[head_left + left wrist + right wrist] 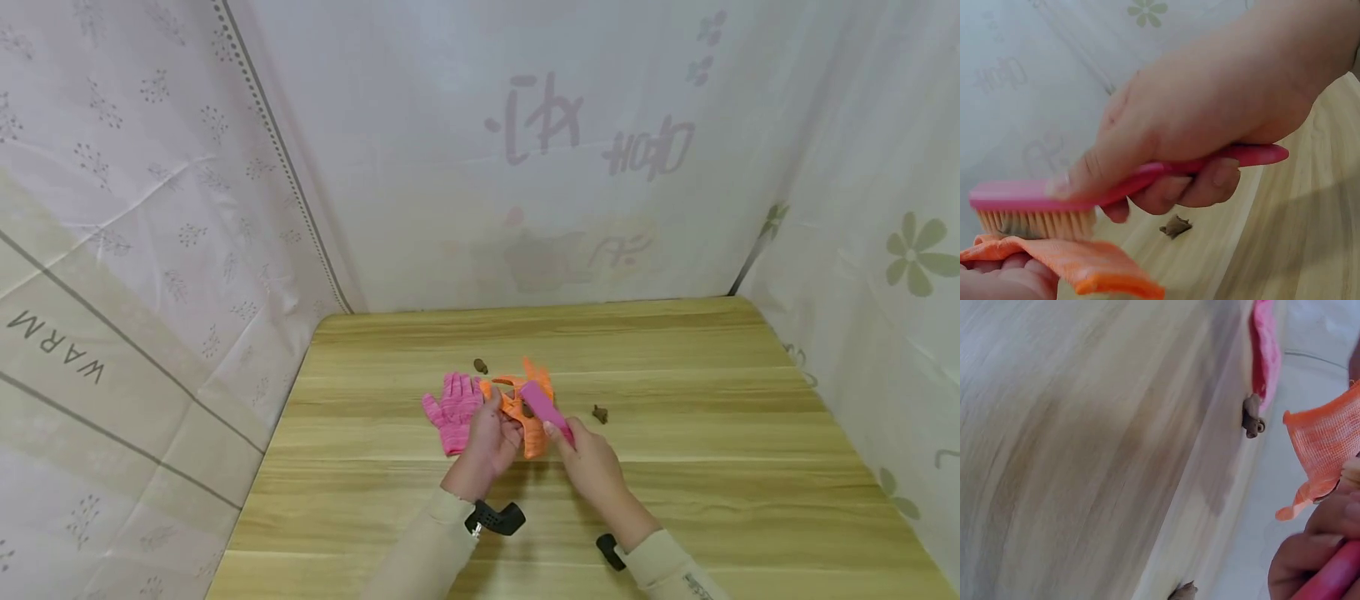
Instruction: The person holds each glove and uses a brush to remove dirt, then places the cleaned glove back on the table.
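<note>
My right hand (596,471) grips a pink brush (1016,195) by its handle, thumb along the top. Its pale bristles (1054,224) face down and touch an orange glove (535,437), which has dark patches on it. The glove is held up by my left hand (491,437), thumb on top and fingers underneath. In the left wrist view only part of the left hand shows, below the glove's cloth. The right wrist view catches the orange glove (1325,440) at its right edge, above the curled fingers of the right hand (1300,556).
A pink knitted glove (456,412) lies flat on the wooden table (360,500), left of the hands. One small brown lump (480,365) sits behind the gloves, another small brown piece (600,413) to the right. Printed curtains (420,208) surround the table.
</note>
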Action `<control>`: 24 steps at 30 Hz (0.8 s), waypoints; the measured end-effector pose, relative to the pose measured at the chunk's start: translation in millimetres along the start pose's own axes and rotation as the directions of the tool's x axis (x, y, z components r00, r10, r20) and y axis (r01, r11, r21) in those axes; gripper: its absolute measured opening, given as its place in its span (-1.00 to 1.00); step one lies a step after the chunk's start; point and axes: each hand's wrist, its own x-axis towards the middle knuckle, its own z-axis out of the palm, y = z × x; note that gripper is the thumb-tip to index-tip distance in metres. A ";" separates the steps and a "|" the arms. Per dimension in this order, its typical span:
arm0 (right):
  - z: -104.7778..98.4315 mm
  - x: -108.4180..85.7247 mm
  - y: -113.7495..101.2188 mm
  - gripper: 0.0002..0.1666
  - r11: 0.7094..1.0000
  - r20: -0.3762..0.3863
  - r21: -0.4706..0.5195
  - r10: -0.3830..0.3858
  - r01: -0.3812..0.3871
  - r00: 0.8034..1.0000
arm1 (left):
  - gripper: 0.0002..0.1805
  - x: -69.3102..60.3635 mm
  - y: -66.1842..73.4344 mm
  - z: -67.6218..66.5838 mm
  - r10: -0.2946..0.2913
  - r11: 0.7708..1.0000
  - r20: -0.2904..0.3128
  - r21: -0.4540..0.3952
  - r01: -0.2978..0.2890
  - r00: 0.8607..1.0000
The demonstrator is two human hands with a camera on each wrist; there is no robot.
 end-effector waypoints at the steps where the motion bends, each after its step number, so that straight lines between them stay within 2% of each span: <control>1: 0.0 0.3 0.7 -0.33 0.999 0.002 0.040 0.009 -0.009 1.000 | -0.60 0.0 -0.4 -0.2 -0.004 1.000 -0.007 -0.010 0.004 1.000; 4: -0.8 1.0 1.6 -0.35 0.989 -0.007 0.149 0.024 -0.022 1.000 | -0.64 0.4 -1.1 -1.1 -0.010 0.999 -0.002 -0.034 0.010 1.000; 8: -3.1 1.5 -2.7 -0.35 0.980 -0.032 0.199 0.010 -0.003 0.999 | -0.63 0.6 -1.1 -0.3 -0.005 1.000 -0.001 -0.031 0.005 1.000; 11: -2.5 1.6 -11.1 -0.36 0.981 -0.040 0.196 -0.002 0.010 0.999 | -0.60 0.5 -2.5 1.9 -0.008 1.000 -0.010 -0.025 0.008 1.000; 16: 2.5 -0.4 -23.5 -0.38 0.988 -0.010 0.153 -0.017 0.018 1.000 | -0.49 -0.8 -5.9 4.3 -0.005 1.000 -0.009 -0.006 0.005 1.000; 20: 4.3 -1.9 -23.4 -0.43 0.997 -0.013 0.076 -0.027 0.028 1.000 | -0.42 -1.9 -5.6 4.5 0.001 1.000 -0.012 -0.016 -0.002 1.000; 24: 4.1 -2.8 -20.4 -0.43 0.999 -0.019 0.041 -0.032 0.033 0.999 | -0.38 -3.4 -4.3 3.8 -0.007 1.000 -0.038 -0.027 0.006 0.999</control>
